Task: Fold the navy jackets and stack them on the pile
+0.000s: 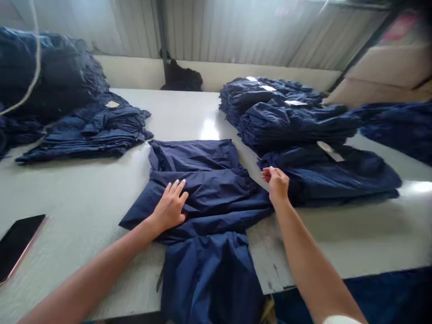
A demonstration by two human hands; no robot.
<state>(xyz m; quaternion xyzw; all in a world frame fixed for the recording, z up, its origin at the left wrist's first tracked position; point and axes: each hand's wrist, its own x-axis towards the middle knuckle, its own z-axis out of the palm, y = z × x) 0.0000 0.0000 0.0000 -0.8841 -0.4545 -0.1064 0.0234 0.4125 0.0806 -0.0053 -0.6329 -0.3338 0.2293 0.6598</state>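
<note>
A dark navy garment [216, 193] is spread across the white table in front of me, and its lower part hangs over the near edge. Flat on its left side rests my left hand [170, 207], open with the fingers stretched out. My right hand [278, 183] is raised just beyond the garment's right edge, beside a stack of folded navy garments [337, 175]. Its fingers are curled in against the thumb; whether anything small is between them is hidden.
More navy bundles with paper tags [280, 117] stand at the back right, near cardboard boxes [381, 72]. To the left are a tall navy pile [43, 76] and a lower stack [97, 130]. A phone [20, 245] lies at the left edge. A pale cord [35, 67] hangs there.
</note>
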